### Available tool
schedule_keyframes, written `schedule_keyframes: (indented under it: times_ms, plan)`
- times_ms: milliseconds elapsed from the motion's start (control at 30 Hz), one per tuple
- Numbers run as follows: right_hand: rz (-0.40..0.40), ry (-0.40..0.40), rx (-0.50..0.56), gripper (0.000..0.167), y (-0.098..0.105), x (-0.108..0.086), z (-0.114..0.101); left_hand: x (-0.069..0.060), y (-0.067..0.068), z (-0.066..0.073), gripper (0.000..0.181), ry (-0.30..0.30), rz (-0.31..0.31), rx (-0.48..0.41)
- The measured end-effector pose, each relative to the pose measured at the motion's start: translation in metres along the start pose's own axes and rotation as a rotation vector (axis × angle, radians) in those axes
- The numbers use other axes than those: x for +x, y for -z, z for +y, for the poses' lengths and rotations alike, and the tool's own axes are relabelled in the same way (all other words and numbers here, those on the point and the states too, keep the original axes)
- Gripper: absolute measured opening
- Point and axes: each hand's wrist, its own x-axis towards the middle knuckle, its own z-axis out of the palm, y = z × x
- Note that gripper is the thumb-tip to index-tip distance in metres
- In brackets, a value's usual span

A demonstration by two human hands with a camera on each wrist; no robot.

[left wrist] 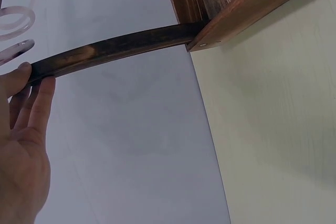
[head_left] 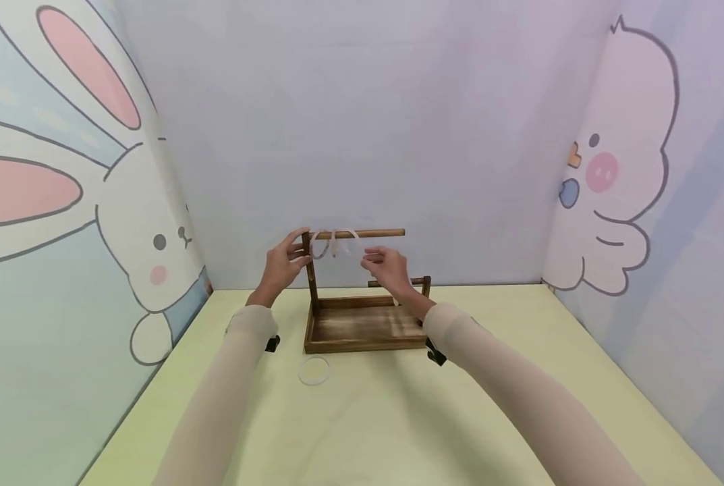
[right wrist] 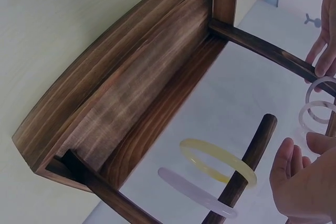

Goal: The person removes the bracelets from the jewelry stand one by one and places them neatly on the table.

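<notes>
My left hand (head_left: 281, 263) grips the top of the tall post (left wrist: 115, 48) of a dark wooden stand, thumb on one side and fingers on the other. Several bangles hang on the stand's upper bar (head_left: 382, 233), among them a purplish marbled bangle (left wrist: 16, 52) nearest the post and a pale translucent bangle (head_left: 355, 235) farther out. My right hand (head_left: 388, 266) is beside that pale bangle, thumb and fingers apart; in the right wrist view nothing shows between them. Part of the bangles is hidden behind the right hand there.
On the stand's lower bar (right wrist: 262, 135) hang a yellow bangle (right wrist: 205, 153) and a lavender bangle (right wrist: 194, 190). The stand's shallow tray (head_left: 362, 344) rests on the pale yellow table. A white bangle (head_left: 314, 371) lies in front of it. Walls with cartoon prints enclose the table.
</notes>
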Motion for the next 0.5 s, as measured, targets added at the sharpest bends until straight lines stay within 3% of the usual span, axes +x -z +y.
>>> schedule_keyframes:
  times_ms: [500]
  plan:
    - [0.019, 0.003, -0.047, 0.035, -0.0081, 0.0111, -0.0107, 0.0009, 0.0, -0.0008, 0.07, -0.001, -0.004, -0.031]
